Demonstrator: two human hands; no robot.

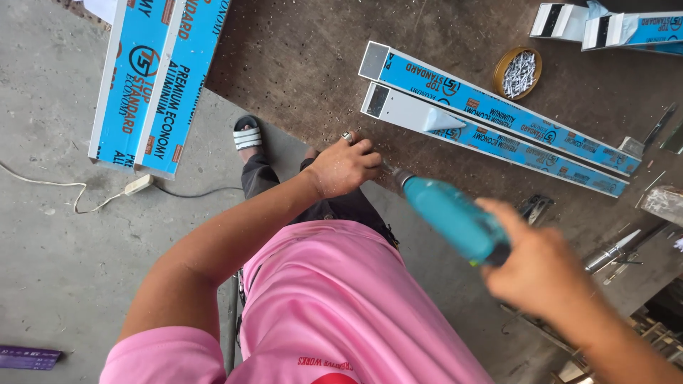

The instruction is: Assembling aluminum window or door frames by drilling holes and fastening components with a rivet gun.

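At nine o'clock, two aluminium sections in blue wrap [153, 78] stand over the concrete floor [50, 235], with a white cable and plug [135, 185] trailing below them. Moving in, the left hand [345, 167] rests curled on the dark worktop [299, 57] near its edge, fingertips pinched on something small just ahead of the drill's tip; what it is cannot be told. Past centre, the right hand [544, 259] is closed around the teal power drill [455, 217], which points toward ten o'clock, its bit nearly touching the left hand's fingers. The step in hand looks like loading or steadying a fastener at the bit; a steady line-up seems called for before the trigger. At one o'clock lie two long blue-wrapped box profiles [498, 117], and beyond them a round tin of screws [518, 72].
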